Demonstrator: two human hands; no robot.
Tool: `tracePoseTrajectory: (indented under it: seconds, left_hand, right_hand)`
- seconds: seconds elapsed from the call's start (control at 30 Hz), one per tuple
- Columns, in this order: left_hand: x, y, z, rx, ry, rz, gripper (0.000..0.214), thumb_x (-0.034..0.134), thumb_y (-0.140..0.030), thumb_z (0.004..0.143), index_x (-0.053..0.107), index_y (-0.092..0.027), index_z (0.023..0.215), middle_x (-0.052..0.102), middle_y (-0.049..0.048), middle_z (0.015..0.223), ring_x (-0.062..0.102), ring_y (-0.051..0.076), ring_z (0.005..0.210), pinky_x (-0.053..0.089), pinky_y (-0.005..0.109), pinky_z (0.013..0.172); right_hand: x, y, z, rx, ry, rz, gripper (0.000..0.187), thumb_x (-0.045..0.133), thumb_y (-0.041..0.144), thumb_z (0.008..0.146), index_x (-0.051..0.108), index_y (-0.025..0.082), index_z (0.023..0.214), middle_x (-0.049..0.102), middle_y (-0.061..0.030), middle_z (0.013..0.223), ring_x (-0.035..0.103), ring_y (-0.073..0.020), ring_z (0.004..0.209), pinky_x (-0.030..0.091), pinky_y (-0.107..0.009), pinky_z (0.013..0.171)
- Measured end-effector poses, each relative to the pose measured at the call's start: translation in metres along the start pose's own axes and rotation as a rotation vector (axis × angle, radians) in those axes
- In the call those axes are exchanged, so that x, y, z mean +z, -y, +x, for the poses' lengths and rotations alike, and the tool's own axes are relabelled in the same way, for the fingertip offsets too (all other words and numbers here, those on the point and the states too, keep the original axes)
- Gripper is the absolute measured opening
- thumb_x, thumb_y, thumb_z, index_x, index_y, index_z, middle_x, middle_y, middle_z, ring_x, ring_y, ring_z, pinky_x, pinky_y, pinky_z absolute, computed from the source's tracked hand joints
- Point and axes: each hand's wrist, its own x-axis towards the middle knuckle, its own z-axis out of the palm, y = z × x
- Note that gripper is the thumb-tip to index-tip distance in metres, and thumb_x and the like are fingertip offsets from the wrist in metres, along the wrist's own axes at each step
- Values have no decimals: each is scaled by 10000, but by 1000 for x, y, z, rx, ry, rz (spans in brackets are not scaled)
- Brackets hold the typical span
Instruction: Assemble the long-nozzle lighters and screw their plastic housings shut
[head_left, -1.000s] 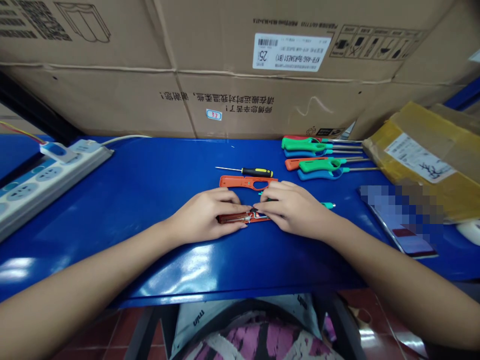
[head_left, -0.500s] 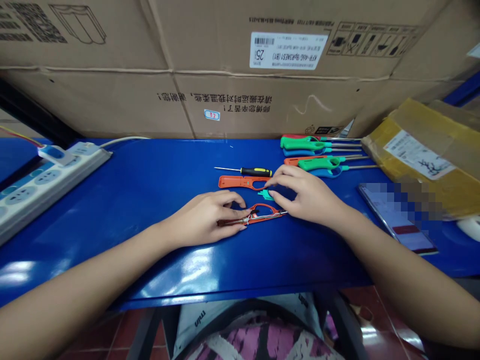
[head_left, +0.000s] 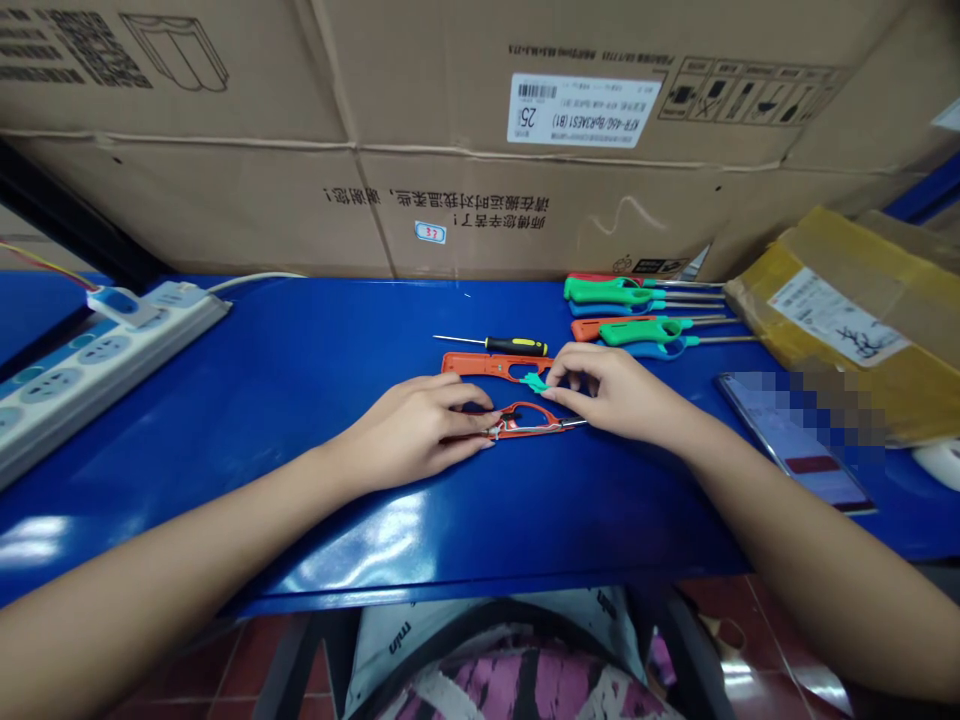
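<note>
My left hand (head_left: 424, 425) is closed around the handle end of an opened orange gas lighter half (head_left: 531, 432), keeping it on the blue table. Inside this half, thin wires and a black part show near the trigger loop, and a metal tube points right. Between thumb and fingertips, my right hand (head_left: 619, 388) pinches a small teal plastic piece (head_left: 535, 382), just above the lighter half. The other orange shell half (head_left: 476, 366) lies behind my hands, its right end partly hidden by my right fingers. A black-and-yellow screwdriver (head_left: 517, 346) rests beyond it.
Several assembled lighters (head_left: 611, 291) in red, green, blue and orange lie at the back right. Farther right are a yellow-taped carton (head_left: 840, 300) and a phone (head_left: 795, 440). A white power strip (head_left: 105, 350) sits at left. A large cardboard box (head_left: 450, 120) stands behind the table.
My right fingers have curled in more tightly, and the teal piece has tilted and shifted slightly away from me. My left hand stays on the lighter half. The whole view has shifted slightly.
</note>
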Motion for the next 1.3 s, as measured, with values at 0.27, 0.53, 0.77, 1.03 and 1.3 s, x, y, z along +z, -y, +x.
tracePoseTrajectory:
  seconds: [0.27, 0.53, 0.77, 1.03, 1.3]
  left_hand:
    - [-6, 5, -1, -5, 24, -70, 288, 566, -305, 996, 732, -270, 1229, 708, 76, 1216, 658, 231, 1107, 538, 367, 942]
    - [2, -4, 6, -264, -370, -368, 228, 699, -327, 920, 778, -199, 1092, 792, 59, 963, 695, 178, 836, 555, 309, 787]
    - [7, -12, 10, -436, -369, -512, 172, 712, -321, 900, 802, -182, 852, 777, 36, 805, 667, 152, 701, 524, 264, 653]
    - [10, -10, 8, -291, -345, -459, 165, 691, -312, 932, 798, -203, 868, 782, 33, 810, 671, 167, 762, 546, 300, 730]
    - [10, -12, 9, -234, -309, -366, 145, 682, -311, 940, 768, -198, 967, 777, 38, 877, 653, 175, 812, 523, 310, 766]
  right_hand:
    - [-1, 5, -3, -57, -29, 22, 106, 652, 239, 910, 652, 181, 822, 654, -24, 834, 568, -131, 706, 434, -266, 636]
    - [8, 15, -5, -272, -173, 16, 64, 638, 217, 936, 655, 178, 889, 672, -65, 923, 628, -167, 846, 505, -307, 772]
    - [14, 25, -8, -366, -102, -80, 35, 611, 200, 941, 640, 201, 960, 687, -72, 979, 639, -198, 920, 509, -338, 819]
    - [16, 31, -7, -152, -53, 176, 246, 673, 214, 888, 663, 181, 1133, 723, -53, 971, 607, -131, 738, 523, -263, 678]
    - [14, 27, -4, -85, 20, 232, 162, 681, 233, 876, 733, 171, 1017, 734, -29, 844, 592, -113, 665, 492, -248, 639]
